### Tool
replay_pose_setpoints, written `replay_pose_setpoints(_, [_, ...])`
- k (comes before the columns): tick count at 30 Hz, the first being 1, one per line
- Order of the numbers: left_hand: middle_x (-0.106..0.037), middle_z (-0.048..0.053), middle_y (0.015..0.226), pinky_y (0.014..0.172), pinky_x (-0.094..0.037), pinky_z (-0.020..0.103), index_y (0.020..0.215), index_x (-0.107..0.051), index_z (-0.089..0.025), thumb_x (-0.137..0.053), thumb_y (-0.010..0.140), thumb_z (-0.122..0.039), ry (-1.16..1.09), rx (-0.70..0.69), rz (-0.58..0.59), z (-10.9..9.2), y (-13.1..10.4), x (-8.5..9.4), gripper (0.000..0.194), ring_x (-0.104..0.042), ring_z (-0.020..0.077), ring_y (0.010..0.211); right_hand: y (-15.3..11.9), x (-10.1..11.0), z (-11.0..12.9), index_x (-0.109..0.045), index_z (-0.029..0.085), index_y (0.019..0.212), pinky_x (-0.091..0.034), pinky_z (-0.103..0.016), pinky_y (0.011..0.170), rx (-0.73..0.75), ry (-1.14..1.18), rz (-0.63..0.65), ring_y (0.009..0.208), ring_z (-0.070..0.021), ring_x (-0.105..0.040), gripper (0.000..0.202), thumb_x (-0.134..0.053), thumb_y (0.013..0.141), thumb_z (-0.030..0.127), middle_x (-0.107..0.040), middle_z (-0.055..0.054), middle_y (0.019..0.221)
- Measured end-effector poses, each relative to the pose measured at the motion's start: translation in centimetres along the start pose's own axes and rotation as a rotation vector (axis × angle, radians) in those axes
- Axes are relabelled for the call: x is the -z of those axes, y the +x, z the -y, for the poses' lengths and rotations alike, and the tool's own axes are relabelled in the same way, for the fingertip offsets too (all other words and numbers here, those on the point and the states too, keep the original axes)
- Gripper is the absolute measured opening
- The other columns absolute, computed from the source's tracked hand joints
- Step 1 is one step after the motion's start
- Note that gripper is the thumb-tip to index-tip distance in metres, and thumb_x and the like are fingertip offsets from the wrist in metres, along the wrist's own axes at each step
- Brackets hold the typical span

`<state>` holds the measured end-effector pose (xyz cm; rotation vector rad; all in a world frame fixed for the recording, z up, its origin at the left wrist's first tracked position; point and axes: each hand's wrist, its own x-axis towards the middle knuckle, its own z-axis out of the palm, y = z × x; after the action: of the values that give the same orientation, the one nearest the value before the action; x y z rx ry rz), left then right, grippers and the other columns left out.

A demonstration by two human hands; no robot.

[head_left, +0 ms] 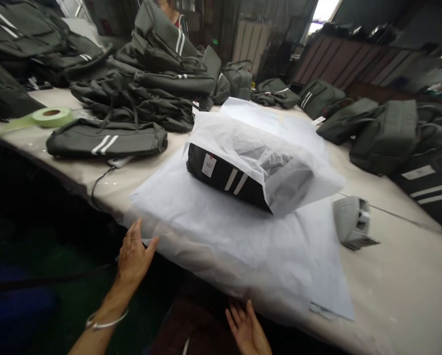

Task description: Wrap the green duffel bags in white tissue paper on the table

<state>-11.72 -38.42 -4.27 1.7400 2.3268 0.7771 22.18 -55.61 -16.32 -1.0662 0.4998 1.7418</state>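
Pale surface [409,276] spans the foreground. Floor [69,256] dark, greenish. Bright light patch [324,11], upper right; ribbed brownish panels [329,61] below.

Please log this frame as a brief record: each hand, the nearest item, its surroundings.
Left hand: left hand open, by the near edge of the white sheets; contact unclear
Right hand: right hand open, palm showing, near the table edge, holding nothing
Nearest item: dark bag atop the sheets, partly covered by white wrapping; tag and two pale stripes exposed
Left side: green tape roll, striped bag
Right side: grey device, more bags
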Motion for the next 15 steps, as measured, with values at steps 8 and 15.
replay_pose_setpoints(8, [-0.044,0.019,0.145,0.114,-0.032,0.053,0.14,-0.04,-0.013,-0.069,0.078,-0.036,-0.518,0.264,-0.422,-0.7,3.0,2.4,0.073,-0.04,0.0353,0.136,-3.0,-4.5,-0.8,-0.069,0.024,0.084,-0.055,-0.026,0.065,0.091,0.191,-0.058,0.07,-0.0126,-0.068,0.043,-0.094,0.049,0.017,-0.075,0.004,0.081])
replay_pose_setpoints(15, [-0.037,0.018,0.15,0.114,-0.035,0.048,0.145,-0.031,-0.016,-0.061,0.085,-0.023,-0.704,0.074,-0.685,-9.0,8.1,4.8,0.067,-0.037,0.0292,0.139,-5.3,-6.5,-0.7,-0.067,0.025,0.089,-0.057,-0.035,0.074,0.391,-0.271,-0.07,0.08,-0.0184,-0.068,0.028,-0.085,0.069,0.033,-0.072,0.002,0.087])
